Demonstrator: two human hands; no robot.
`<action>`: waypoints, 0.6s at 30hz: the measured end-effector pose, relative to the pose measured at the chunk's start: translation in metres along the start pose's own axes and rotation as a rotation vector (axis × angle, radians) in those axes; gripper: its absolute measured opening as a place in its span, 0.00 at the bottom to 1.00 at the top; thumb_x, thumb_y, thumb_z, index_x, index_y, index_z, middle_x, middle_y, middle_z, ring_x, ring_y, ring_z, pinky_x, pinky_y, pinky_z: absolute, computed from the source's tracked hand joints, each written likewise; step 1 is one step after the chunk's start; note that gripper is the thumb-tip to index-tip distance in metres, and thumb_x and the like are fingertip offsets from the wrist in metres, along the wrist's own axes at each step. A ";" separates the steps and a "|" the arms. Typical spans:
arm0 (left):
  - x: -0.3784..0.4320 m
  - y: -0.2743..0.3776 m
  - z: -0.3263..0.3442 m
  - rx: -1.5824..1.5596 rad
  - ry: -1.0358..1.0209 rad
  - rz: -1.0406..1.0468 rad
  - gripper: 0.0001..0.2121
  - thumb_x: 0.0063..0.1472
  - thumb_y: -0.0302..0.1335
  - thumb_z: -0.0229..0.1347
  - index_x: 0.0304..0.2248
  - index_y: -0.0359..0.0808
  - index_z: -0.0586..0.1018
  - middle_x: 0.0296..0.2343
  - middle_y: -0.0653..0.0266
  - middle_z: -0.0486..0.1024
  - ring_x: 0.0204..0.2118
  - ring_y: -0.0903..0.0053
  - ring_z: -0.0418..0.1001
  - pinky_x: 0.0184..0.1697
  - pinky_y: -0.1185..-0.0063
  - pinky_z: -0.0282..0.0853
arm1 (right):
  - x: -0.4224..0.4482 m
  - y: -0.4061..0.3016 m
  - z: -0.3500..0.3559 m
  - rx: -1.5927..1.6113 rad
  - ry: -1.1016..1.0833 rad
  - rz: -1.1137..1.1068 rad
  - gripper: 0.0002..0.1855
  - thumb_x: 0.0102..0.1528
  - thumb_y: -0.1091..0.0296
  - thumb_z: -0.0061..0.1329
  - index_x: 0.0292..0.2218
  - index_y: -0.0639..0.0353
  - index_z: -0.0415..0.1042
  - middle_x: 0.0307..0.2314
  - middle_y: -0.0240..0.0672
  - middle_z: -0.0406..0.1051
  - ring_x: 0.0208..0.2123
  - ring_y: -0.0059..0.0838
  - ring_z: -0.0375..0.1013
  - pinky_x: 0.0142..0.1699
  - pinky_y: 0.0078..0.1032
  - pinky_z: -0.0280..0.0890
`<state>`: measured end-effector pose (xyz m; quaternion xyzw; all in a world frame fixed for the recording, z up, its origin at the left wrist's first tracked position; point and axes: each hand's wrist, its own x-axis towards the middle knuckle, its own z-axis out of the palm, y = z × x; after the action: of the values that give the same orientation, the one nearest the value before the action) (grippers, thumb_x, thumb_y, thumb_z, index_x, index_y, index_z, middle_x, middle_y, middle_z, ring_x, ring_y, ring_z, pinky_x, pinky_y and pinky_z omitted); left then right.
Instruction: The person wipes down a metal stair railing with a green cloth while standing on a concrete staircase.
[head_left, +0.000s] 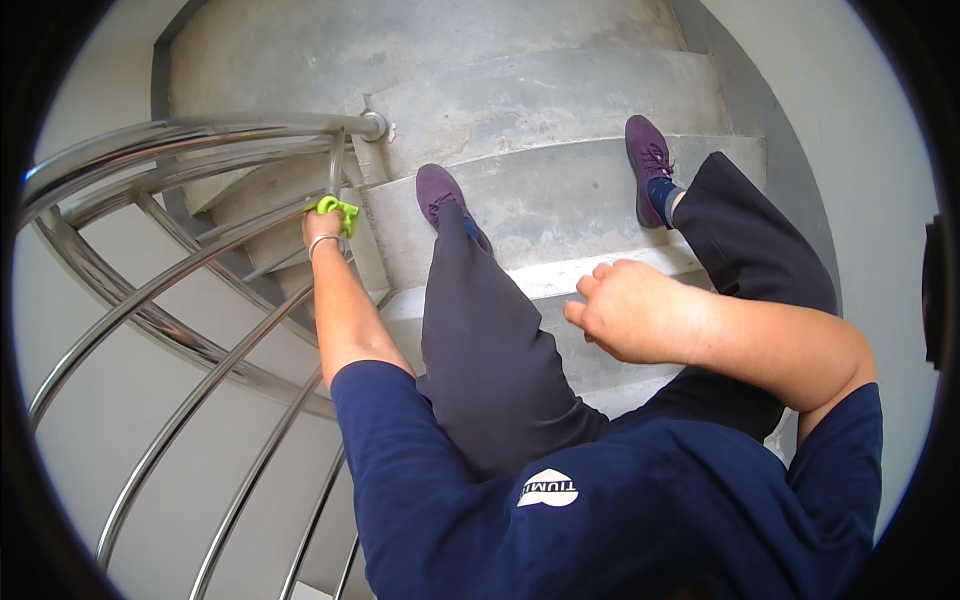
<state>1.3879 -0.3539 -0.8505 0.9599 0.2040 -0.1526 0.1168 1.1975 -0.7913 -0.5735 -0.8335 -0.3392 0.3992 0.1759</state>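
My left hand (322, 223), with a pale bangle at its wrist, holds a bright green cloth (340, 213) against the stainless steel stair railing (336, 161), at the end of a long bar near an upright post. The fingers are partly hidden by the cloth and the metal. Over my lap, my right hand (626, 311) hangs in the air with its fingers curled. Nothing shows in it, though its palm is turned away from view. It touches neither the railing nor the wall.
Curved concrete steps (540, 202) lie below me, and my purple shoes (649, 161) stand apart on them. Several bent steel bars (225, 360) and a thick handrail (187, 135) run along the left. A pale wall (847, 150) with a grey base band rises at the right.
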 end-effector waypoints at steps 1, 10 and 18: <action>0.003 0.002 0.006 -0.139 -0.076 0.015 0.18 0.43 0.29 0.57 0.36 0.32 0.78 0.35 0.50 0.76 0.40 0.60 0.74 0.44 0.71 0.68 | 0.002 -0.001 0.002 0.000 -0.026 0.001 0.10 0.48 0.71 0.43 0.33 0.61 0.71 0.28 0.44 0.71 0.34 0.40 0.72 0.36 0.32 0.67; -0.036 0.040 -0.028 0.416 -0.456 -0.024 0.16 0.44 0.33 0.60 0.34 0.36 0.80 0.34 0.55 0.77 0.38 0.67 0.76 0.41 0.74 0.70 | 0.019 -0.003 0.030 -0.050 0.000 0.013 0.12 0.48 0.62 0.50 0.32 0.59 0.72 0.25 0.41 0.70 0.30 0.40 0.72 0.34 0.33 0.67; -0.106 0.034 -0.022 1.209 -0.413 0.180 0.14 0.61 0.33 0.44 0.44 0.43 0.76 0.44 0.64 0.74 0.45 0.68 0.72 0.37 0.59 0.67 | 0.046 0.015 0.014 0.009 0.007 0.115 0.15 0.48 0.62 0.50 0.37 0.57 0.73 0.30 0.44 0.73 0.35 0.45 0.73 0.40 0.37 0.68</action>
<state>1.3160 -0.4155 -0.7883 0.8206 -0.0260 -0.4119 -0.3953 1.2129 -0.7692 -0.6156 -0.8521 -0.2883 0.4074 0.1576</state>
